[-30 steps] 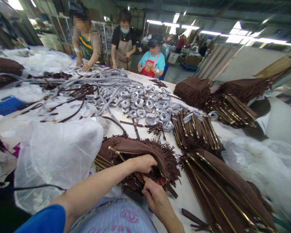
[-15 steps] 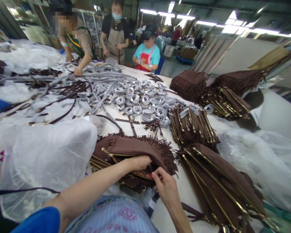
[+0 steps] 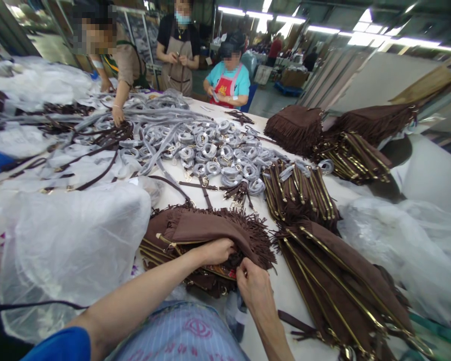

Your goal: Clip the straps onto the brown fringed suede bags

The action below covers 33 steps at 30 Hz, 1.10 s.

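A brown suede bag with fringe (image 3: 206,228) lies on top of a small stack of similar bags just in front of me on the white table (image 3: 278,296). My left hand (image 3: 217,249) is closed, its fingers tucked into the bag's open mouth. My right hand (image 3: 252,286) pinches the bag's near edge at the opening, where a red lining shows. A brown strap (image 3: 295,322) lies on the table by my right wrist.
Rows of brown bags with gold zips (image 3: 338,286) lie to the right. A heap of coiled grey straps (image 3: 210,150) fills the table's middle. A clear plastic bag (image 3: 71,245) bulges at left. Three people (image 3: 229,80) work at the far side.
My right hand has moved up from the strap at the table's edge to the bag's opening. The person at far left has reached further into the straps.
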Motion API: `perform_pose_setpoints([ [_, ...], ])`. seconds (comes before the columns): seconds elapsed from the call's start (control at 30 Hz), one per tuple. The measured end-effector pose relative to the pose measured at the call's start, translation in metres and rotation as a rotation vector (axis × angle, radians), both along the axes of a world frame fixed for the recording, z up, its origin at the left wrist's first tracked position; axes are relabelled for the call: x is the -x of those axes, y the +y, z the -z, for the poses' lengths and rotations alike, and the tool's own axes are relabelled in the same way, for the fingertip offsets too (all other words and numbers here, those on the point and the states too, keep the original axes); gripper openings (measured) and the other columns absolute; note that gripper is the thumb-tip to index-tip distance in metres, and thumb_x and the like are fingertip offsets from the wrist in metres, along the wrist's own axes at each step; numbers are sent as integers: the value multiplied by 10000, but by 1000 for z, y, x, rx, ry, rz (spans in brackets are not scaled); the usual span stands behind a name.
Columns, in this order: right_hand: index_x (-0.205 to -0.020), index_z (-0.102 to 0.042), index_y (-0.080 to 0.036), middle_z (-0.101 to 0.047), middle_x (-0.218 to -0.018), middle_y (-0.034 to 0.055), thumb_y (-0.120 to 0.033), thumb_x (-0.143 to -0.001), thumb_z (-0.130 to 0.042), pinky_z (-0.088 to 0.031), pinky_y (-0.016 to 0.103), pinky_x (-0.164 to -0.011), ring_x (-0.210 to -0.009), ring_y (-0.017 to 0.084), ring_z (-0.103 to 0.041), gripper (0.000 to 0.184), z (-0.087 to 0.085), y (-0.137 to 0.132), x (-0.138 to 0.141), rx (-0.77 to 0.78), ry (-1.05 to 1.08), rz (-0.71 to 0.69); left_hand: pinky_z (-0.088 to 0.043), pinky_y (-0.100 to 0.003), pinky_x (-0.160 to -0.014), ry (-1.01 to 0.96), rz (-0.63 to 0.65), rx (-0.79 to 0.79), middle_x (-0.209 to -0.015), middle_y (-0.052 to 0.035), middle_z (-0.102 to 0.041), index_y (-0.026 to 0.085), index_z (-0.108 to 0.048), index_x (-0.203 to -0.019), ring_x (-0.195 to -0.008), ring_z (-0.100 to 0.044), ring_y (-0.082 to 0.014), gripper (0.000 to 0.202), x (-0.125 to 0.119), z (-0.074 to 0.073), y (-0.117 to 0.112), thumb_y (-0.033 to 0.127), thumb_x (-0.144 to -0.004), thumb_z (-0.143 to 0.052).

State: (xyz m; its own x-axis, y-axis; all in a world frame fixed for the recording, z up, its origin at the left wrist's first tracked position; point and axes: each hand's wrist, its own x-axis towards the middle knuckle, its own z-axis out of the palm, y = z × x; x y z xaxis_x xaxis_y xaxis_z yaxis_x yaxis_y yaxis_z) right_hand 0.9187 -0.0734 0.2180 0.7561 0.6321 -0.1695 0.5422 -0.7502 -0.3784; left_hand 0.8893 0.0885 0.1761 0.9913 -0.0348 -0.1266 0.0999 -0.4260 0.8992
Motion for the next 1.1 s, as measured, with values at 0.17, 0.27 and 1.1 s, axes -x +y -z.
perform_pose_setpoints([
  [0.17, -684, -572, -203, -671, -637, 48, -110, -867, -493, -292, 280, -568, -628, 191, -632, 220, 4, -2, 1, -15, -43, -18, -444, -353, -1018, 0, 1, 17, -1119, -68, -719, 156, -700, -1071, -1119, -611, -246, 327, 0, 3, -1, 96, -864, -453],
  [0.27, -674, -558, -207, -652, -607, 25, -128, -879, -491, -294, 272, -560, -580, 170, -605, 229, 6, -5, 0, -65, -13, -40, -425, -353, -1042, -4, -6, 23, -1130, -68, -716, 158, -694, -1090, -1142, -598, -244, 331, 0, 4, 0, 102, -868, -455],
  [1.1, -849, -634, -172, -710, -774, 79, -171, -920, -497, -428, 268, -601, -723, 214, -690, 154, 8, -8, 12, -124, -165, -160, -453, -384, -1002, -29, 4, -211, -1187, -125, -663, 142, -641, -1079, -1123, -585, -267, 297, 12, -31, -5, 88, -845, -465],
])
